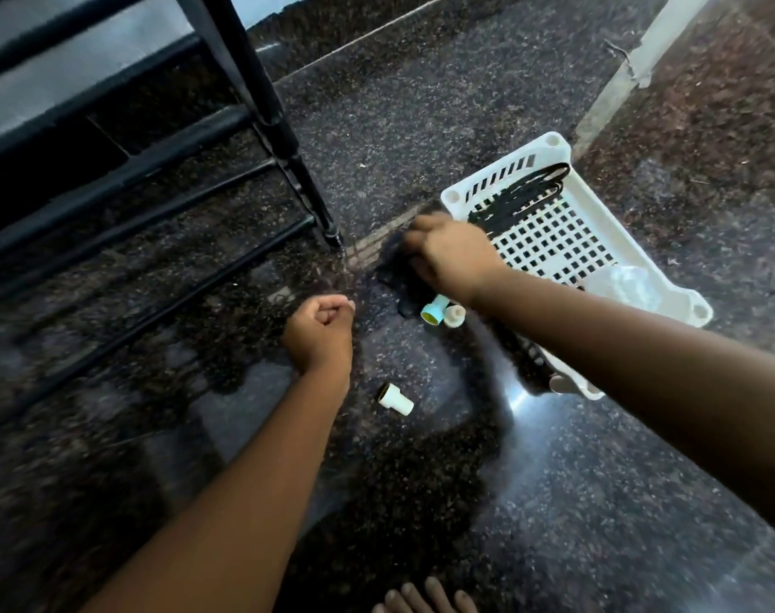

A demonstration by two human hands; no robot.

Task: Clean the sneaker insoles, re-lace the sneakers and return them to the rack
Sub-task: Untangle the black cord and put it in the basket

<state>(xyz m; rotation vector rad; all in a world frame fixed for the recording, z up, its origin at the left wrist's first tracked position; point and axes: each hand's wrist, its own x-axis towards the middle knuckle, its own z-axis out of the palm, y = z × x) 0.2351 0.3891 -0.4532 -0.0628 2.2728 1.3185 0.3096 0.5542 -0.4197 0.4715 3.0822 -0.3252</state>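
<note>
- Fingers (421,238) of right hand (454,256): curled, gripping a dark item (397,272) too blurred to identify.
- Left hand (321,336): fingers closed in a fist, with nothing visible in it.
- Black laces (520,199): in white basket (624,245), just right of the right fingers.
- Black rack (155,183): left of both hands.
- White cap (394,398): on the floor, near the left fist.

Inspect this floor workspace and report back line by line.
Surface: dark speckled stone floor, glossy.
Job's things: black laces in white basket; black rack to the left; dark item, blurred, under the right hand; no sneakers seen.
Clutter: white cap, teal cap and cream cap on the floor; clear plastic item in the basket.
Hands: left hand fisted, nothing seen in it; right hand on the dark item, grip unclear.
Cables: nothing seen.
Surroundings: pale strip; bare toes.
</note>
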